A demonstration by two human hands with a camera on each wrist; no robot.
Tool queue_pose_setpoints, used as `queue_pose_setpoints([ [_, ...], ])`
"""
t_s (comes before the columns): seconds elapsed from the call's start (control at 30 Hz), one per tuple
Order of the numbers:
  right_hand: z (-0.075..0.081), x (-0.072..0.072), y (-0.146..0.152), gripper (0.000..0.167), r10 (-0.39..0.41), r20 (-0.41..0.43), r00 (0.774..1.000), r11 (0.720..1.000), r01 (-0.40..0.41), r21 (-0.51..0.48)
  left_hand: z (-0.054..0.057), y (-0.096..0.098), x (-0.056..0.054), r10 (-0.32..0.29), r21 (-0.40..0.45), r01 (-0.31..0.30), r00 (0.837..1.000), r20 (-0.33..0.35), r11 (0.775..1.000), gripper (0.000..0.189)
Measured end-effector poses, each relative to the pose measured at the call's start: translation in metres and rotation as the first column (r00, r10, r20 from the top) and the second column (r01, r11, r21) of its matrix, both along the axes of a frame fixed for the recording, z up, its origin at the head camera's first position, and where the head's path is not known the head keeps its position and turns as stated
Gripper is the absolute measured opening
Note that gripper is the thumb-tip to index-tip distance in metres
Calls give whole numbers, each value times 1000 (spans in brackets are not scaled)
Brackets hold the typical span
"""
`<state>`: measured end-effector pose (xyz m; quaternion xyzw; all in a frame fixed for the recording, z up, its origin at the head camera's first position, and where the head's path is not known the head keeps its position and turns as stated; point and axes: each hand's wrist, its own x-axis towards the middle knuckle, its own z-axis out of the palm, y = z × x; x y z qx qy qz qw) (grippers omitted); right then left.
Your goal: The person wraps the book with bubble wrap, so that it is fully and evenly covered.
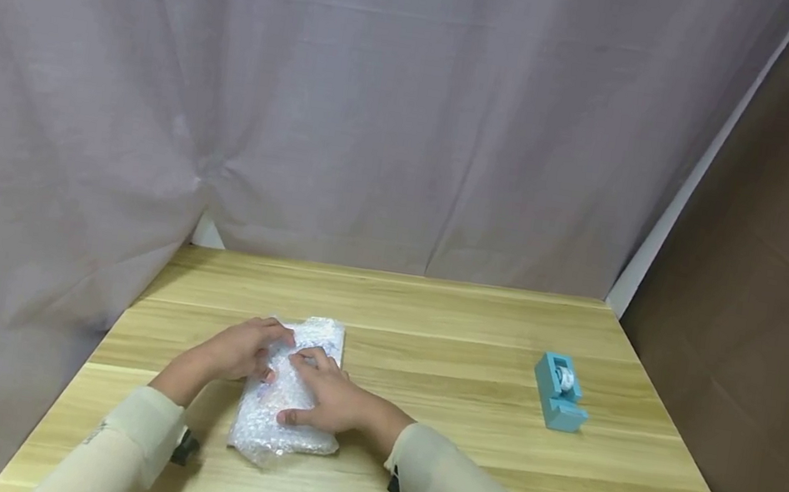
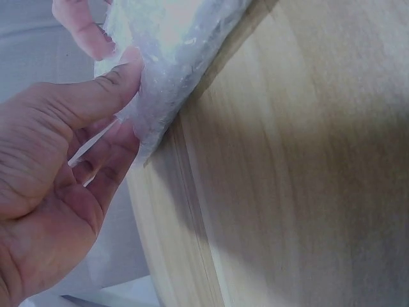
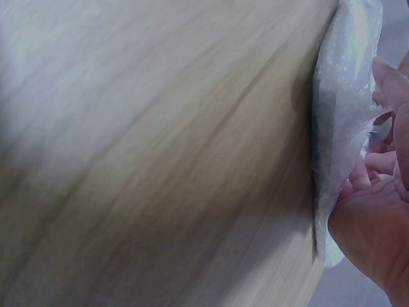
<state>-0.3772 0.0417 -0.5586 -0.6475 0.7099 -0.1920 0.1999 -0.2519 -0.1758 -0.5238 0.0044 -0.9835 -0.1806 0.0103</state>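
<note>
A flat rectangular package in clear bubble wrap [image 1: 266, 430] lies on the table, with faint coloured print showing through. My left hand [image 1: 245, 351] is at its upper left part, thumb and bent fingers gripping the bubble wrap [image 2: 176, 67] in the left wrist view. My right hand [image 1: 335, 399] rests across the package's right side, its thumb spread from the fingers and pressing the top. In the right wrist view, the right hand [image 3: 377, 230] touches the bubble wrap [image 3: 345, 96] along its side. What the wrap encloses cannot be made out.
A light blue tape dispenser [image 1: 560, 394] with a roll of tape stands on the right of the wooden table [image 1: 438, 370]. Grey curtain [image 1: 398, 112] hangs behind the table's far edge, and a brown panel [image 1: 768, 332] runs along the right side.
</note>
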Motion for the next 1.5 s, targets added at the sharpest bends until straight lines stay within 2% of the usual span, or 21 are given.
queue_pose_setpoints([
  [0.13, 3, 0, 1, 92, 12, 10, 1000, 1000, -12, 0, -1, 0, 1, -4, 1, 4, 1000, -6, 1000, 57],
  [0.3, 2, -2, 1, 77, 18, -69, 997, 1000, -17, 15, -5, 1, -2, -12, 24, 12, 1000, -4, 1000, 54],
  [0.53, -3, -4, 1, 74, 16, -98, 995, 1000, -15, 11, -2, 3, -3, 8, 92, -12, 999, 48, 996, 50],
  [0.8, -5, -4, 3, 66, 71, -110, 991, 997, -74, -23, -4, 3, 0, 21, 55, -22, 999, 24, 998, 47],
  [0.97, -2, -4, 1, 67, 41, -76, 996, 999, -43, -25, -1, 1, -1, 11, 27, -10, 1000, -10, 1000, 48],
  [1.1, 0, -3, 0, 73, 18, -45, 999, 1000, -19, -17, 1, -1, -1, 24, 29, -25, 1000, 9, 999, 56],
  [1.27, 0, -2, -2, 79, 14, -75, 997, 1000, -15, -7, 1, -2, 0, 24, 25, -25, 999, 29, 999, 59],
  [1.5, 1, 1, -4, 74, 15, -131, 991, 1000, -15, 1, 0, -4, -1, 29, 4, -29, 999, 21, 1000, 57],
])
